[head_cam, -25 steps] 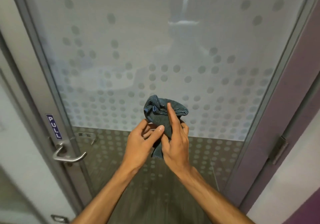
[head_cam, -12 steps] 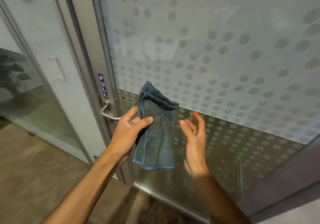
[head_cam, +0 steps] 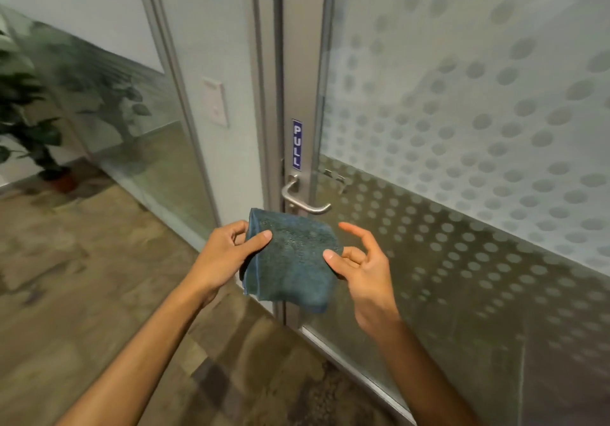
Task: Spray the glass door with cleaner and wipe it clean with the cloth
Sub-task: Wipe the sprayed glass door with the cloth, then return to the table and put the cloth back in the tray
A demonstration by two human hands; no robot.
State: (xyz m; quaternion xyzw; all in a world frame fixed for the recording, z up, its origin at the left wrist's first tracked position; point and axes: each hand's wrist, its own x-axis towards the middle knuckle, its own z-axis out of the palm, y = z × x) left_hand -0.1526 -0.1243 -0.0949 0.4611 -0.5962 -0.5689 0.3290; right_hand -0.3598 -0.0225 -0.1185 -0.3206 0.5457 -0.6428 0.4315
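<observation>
A folded blue-grey cloth (head_cam: 290, 260) is stretched flat between both hands in front of the door handle. My left hand (head_cam: 224, 257) pinches its left edge with thumb on top. My right hand (head_cam: 359, 264) pinches its right edge between thumb and a bent finger, the other fingers spread. The glass door (head_cam: 462, 112), frosted with a dot pattern, fills the right half of the view. No spray bottle is in sight.
A metal lever handle (head_cam: 302, 199) and a blue PULL sticker (head_cam: 296, 144) sit on the door's grey frame just above the cloth. A glass side panel (head_cam: 132, 112) runs to the left, with a potted plant (head_cam: 29, 112) at the far left. Patterned carpet (head_cam: 99, 293) lies below.
The view has swung left, so the door frame now stands mid-frame. The cloth went from bunched, to hanging from my left hand, to flat between both hands. My right hand took its right edge.
</observation>
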